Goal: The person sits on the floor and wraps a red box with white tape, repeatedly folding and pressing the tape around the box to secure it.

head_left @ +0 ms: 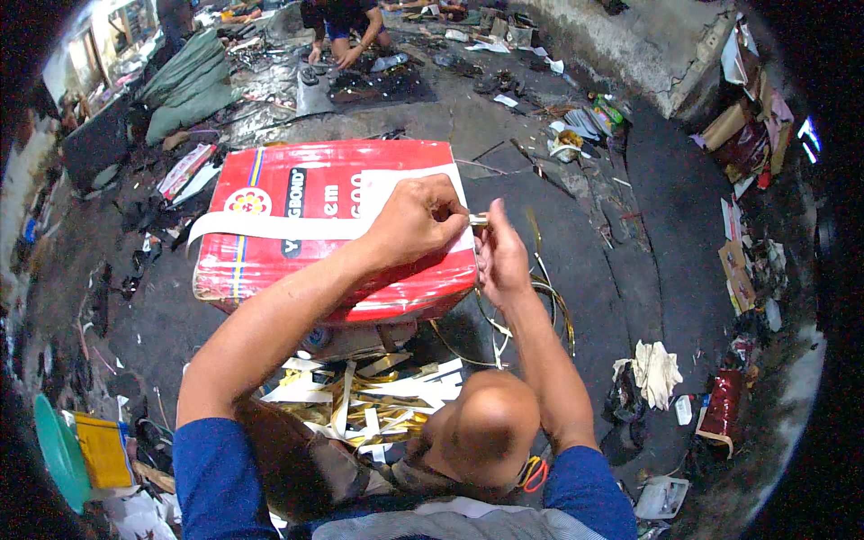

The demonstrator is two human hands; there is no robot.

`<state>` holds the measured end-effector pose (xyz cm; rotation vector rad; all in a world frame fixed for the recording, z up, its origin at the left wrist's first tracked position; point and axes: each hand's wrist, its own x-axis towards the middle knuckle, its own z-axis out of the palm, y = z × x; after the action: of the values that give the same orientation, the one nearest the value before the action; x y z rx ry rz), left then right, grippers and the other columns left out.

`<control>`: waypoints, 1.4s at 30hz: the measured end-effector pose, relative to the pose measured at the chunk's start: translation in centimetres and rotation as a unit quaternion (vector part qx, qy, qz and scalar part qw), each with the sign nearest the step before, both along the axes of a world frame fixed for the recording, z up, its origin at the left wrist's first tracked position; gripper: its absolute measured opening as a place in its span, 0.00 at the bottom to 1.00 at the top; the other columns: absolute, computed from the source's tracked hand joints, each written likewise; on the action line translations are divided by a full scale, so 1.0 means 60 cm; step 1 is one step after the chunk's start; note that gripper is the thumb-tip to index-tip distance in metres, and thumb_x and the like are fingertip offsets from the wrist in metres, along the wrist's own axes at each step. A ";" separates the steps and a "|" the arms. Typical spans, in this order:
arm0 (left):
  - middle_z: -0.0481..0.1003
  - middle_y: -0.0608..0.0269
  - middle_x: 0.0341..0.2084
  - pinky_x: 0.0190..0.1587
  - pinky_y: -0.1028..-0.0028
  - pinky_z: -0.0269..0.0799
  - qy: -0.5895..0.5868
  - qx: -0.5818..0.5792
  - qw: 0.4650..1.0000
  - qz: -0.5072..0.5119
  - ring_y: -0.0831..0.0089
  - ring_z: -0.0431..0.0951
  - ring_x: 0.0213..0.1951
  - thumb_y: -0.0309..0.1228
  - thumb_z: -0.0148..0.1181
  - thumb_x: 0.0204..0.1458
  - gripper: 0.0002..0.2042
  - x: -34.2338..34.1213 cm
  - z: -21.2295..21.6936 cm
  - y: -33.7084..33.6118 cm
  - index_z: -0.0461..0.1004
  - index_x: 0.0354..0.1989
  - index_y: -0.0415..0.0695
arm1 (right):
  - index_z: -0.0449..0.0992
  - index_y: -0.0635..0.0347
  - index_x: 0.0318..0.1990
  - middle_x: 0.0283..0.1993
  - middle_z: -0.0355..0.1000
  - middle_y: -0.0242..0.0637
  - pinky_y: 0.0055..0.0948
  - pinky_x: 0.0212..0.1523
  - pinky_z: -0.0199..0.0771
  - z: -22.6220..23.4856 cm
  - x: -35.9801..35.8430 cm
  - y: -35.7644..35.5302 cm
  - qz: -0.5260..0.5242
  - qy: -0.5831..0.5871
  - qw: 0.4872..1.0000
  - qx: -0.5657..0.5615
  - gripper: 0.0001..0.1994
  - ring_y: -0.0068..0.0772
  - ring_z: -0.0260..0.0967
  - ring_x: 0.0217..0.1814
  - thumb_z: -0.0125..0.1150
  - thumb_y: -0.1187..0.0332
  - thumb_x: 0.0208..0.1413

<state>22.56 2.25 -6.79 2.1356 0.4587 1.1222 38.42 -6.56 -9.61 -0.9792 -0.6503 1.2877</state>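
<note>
A large red tin box [297, 193] with yellow and blue markings lies flat in front of me. A long white strip [270, 227] runs across its top. My left hand [416, 219] is closed on the right end of this strip, at the box's right edge. My right hand [500, 256] sits just beside it, fingers pinched on the same strip end where a small metallic piece [477, 219] shows. Thin gold strips [549, 297] curl down below my right hand.
A heap of white and gold offcuts [369, 400] lies between my knees. A white rag [657, 371] and a dark red packet [723, 405] lie at the right. A green bowl [56, 450] sits at lower left. Another person [346, 27] crouches far back amid scattered scraps.
</note>
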 end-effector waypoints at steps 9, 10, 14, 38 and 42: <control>0.77 0.61 0.24 0.31 0.73 0.74 -0.001 -0.007 1.000 0.004 0.77 0.78 0.27 0.24 0.67 0.51 0.05 -0.002 0.004 -0.002 0.79 0.27 0.36 | 0.78 0.71 0.35 0.37 0.78 0.63 0.54 0.44 0.75 0.053 0.019 0.090 -0.150 -0.670 0.724 0.065 0.22 0.70 0.76 0.40 0.52 0.56 0.67; 0.78 0.61 0.25 0.31 0.74 0.74 0.001 -0.011 1.000 0.009 0.78 0.78 0.27 0.24 0.68 0.51 0.04 -0.002 0.002 -0.006 0.80 0.27 0.37 | 0.78 0.71 0.33 0.36 0.78 0.62 0.53 0.43 0.75 0.042 0.024 0.089 -0.148 -0.647 0.745 0.067 0.20 0.69 0.76 0.40 0.52 0.59 0.66; 0.78 0.62 0.26 0.31 0.75 0.74 0.005 -0.022 1.000 0.013 0.78 0.78 0.27 0.24 0.67 0.51 0.04 0.005 0.001 -0.007 0.81 0.27 0.37 | 0.80 0.71 0.31 0.33 0.78 0.60 0.51 0.40 0.74 -0.004 0.039 0.092 -0.139 -0.516 0.844 0.046 0.18 0.61 0.78 0.36 0.55 0.62 0.64; 0.79 0.64 0.27 0.33 0.78 0.77 0.043 -0.023 0.999 0.020 0.81 0.79 0.31 0.23 0.68 0.53 0.04 0.010 -0.002 -0.001 0.79 0.28 0.36 | 0.77 0.67 0.30 0.29 0.73 0.57 0.53 0.37 0.69 -0.483 0.072 0.079 -0.205 -0.414 0.886 -0.035 0.17 0.58 0.72 0.33 0.54 0.60 0.63; 0.79 0.64 0.27 0.32 0.78 0.77 0.031 -0.016 0.999 0.013 0.80 0.79 0.30 0.21 0.67 0.53 0.05 0.009 0.000 -0.001 0.78 0.26 0.36 | 0.80 0.62 0.26 0.25 0.75 0.46 0.47 0.34 0.70 -0.554 0.079 0.045 -0.160 -0.342 0.920 -0.109 0.17 0.43 0.73 0.29 0.55 0.58 0.59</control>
<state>23.10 2.17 -6.78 2.1474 0.5311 1.0572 43.17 -3.83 -42.82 -1.6765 -0.8368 0.7169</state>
